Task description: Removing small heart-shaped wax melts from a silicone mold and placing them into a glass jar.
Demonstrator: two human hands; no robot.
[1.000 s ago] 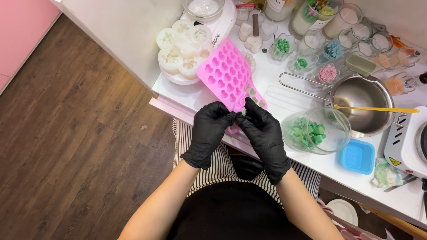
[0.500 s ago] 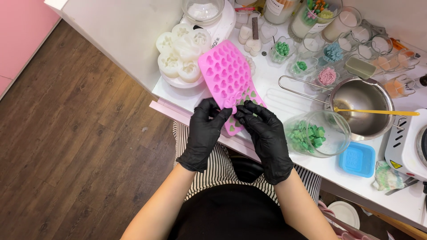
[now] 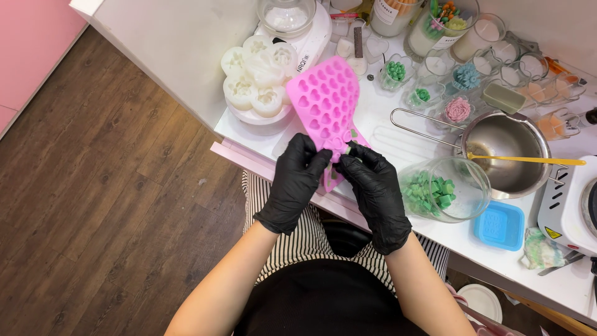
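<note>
A pink silicone mould [image 3: 326, 99] with many small heart-shaped cavities is held up over the white table's [image 3: 398, 134] near edge. My left hand [image 3: 293, 183] in a black glove pinches its lower left edge. My right hand [image 3: 375, 194], also gloved in black, grips the lower right edge, fingers bending the mould around a small green piece [image 3: 349, 149]. Both hands press on the mould's near end. A glass bowl [image 3: 443, 190] holding several green wax pieces stands just right of my right hand.
A white flower-shaped mould [image 3: 258, 78] sits on a round stand at the left. A steel pot [image 3: 505, 152] with a yellow stick [image 3: 528, 160] stands at the right, next to a blue square mould [image 3: 499, 225] and a white hot plate [image 3: 572, 205]. Small glass candle jars [image 3: 457, 78] crowd the back.
The mould has tipped up and back slightly. My fingers have shifted along its near edge, and a green piece now shows by my right fingertips.
</note>
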